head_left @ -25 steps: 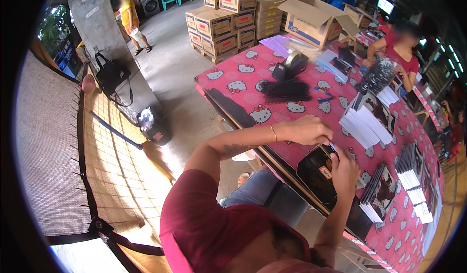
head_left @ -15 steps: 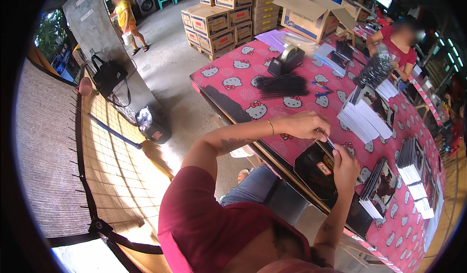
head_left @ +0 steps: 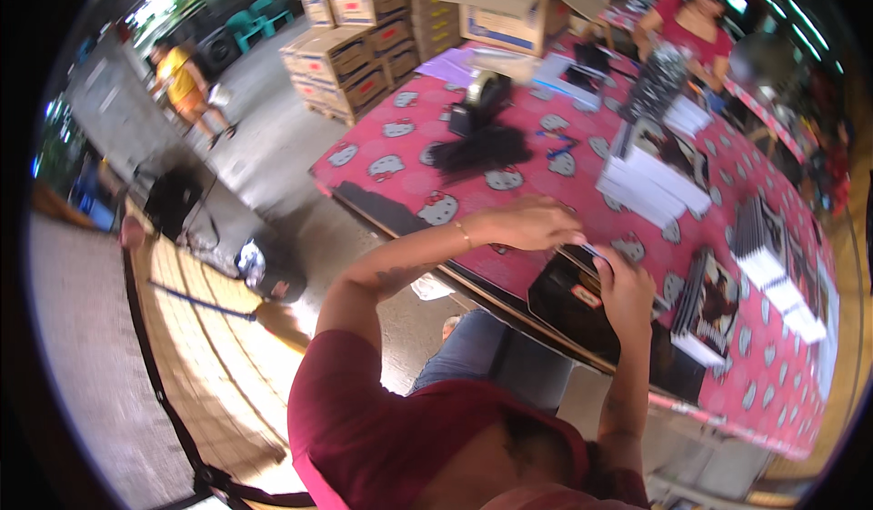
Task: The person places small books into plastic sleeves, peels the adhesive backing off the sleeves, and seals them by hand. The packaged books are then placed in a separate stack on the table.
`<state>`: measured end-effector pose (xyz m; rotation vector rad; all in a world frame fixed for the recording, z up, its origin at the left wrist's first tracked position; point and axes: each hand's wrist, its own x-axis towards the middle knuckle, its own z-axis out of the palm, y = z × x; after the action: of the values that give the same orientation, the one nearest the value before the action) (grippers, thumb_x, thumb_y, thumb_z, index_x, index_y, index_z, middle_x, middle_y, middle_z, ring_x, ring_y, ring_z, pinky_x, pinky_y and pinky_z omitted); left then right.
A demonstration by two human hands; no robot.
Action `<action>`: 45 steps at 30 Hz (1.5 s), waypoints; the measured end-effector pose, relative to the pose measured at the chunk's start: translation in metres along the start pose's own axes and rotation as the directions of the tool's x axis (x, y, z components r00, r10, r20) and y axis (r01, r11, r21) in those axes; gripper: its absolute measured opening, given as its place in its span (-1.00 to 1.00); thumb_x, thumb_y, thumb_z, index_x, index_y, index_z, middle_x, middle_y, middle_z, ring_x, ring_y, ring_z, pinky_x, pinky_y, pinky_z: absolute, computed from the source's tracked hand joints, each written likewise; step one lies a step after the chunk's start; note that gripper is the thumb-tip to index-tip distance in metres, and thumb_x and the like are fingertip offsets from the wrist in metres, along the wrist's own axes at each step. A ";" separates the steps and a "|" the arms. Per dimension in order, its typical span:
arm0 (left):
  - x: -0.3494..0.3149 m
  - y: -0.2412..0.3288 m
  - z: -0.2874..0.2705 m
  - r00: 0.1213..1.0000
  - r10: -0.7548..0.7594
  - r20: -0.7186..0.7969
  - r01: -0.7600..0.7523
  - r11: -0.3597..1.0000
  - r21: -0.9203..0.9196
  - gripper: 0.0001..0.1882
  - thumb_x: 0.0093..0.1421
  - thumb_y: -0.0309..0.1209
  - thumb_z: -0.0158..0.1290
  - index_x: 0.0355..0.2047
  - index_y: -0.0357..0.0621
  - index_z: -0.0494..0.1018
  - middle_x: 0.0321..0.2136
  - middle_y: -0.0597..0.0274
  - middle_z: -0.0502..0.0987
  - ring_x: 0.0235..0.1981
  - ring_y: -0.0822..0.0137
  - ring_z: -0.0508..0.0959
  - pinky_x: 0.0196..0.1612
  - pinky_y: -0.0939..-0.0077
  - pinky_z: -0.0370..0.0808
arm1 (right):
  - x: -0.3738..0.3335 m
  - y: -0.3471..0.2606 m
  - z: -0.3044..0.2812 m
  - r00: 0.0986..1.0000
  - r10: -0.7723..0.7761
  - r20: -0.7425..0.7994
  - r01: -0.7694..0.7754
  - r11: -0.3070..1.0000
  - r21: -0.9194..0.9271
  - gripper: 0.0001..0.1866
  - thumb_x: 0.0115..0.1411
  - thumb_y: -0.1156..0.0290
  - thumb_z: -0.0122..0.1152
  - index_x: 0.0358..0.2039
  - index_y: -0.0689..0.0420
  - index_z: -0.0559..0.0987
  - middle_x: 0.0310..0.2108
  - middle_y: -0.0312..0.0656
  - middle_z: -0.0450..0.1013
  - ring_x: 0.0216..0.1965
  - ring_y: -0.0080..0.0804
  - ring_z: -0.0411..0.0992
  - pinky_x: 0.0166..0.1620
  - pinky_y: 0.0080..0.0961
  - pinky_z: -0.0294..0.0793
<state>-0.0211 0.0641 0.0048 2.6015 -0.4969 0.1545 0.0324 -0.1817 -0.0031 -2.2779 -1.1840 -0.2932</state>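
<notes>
Notebook (head_left: 566, 315), glossy black, with a small red-orange, pale-bordered label (head_left: 586, 297), lettering too blurred to read; lies right of centre on the pink cartoon-print table (head_left: 589, 203). Right hand (head_left: 627, 290): grip closed on its upper edge; left hand (head_left: 535, 224): grip narrow, contents hidden.

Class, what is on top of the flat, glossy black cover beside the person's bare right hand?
A small red-and-cream label shows on the black cover. The person's bare right hand overlaps its right part in this view, hiding whatever is there.
</notes>
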 end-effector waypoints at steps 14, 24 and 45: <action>-0.005 0.043 0.062 0.906 0.078 -0.416 0.193 0.799 0.570 -0.19 0.31 0.22 -0.11 0.27 -0.26 0.34 0.34 -0.08 0.27 0.42 -0.09 0.17 0.31 -0.40 -0.04 | 0.004 0.005 0.004 0.996 -0.039 -0.077 0.040 0.999 0.009 -0.87 0.31 0.29 0.16 -0.20 0.01 0.56 -0.40 -0.18 0.59 -0.45 -0.05 0.56 -0.40 -0.13 0.52; -0.021 0.035 0.115 0.936 0.025 -0.350 0.188 0.807 0.560 -0.06 0.37 0.25 -0.27 0.40 -0.41 0.07 0.42 -0.33 0.06 0.48 -0.28 -0.04 0.34 -0.55 -0.33 | -0.014 0.013 -0.004 0.968 -0.154 -0.197 0.135 0.985 -0.105 -0.67 0.27 0.29 0.22 0.05 -0.12 0.57 -0.30 -0.21 0.62 -0.39 -0.11 0.59 -0.37 -0.17 0.54; 0.018 0.048 0.083 0.934 0.163 -0.318 0.028 0.854 0.519 -0.14 0.37 0.13 -0.12 0.39 -0.38 0.13 0.41 -0.35 0.09 0.48 -0.22 0.03 0.42 -0.33 -0.17 | -0.016 0.031 -0.020 0.997 0.064 0.042 -0.064 0.998 0.000 -0.62 0.23 0.30 0.28 0.07 -0.09 0.56 -0.32 -0.15 0.62 -0.33 -0.03 0.58 -0.25 -0.16 0.54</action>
<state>-0.0201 -0.0205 -0.0433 2.9713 -0.4620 0.8778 0.0492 -0.2180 -0.0050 -2.3257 -1.1287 -0.2213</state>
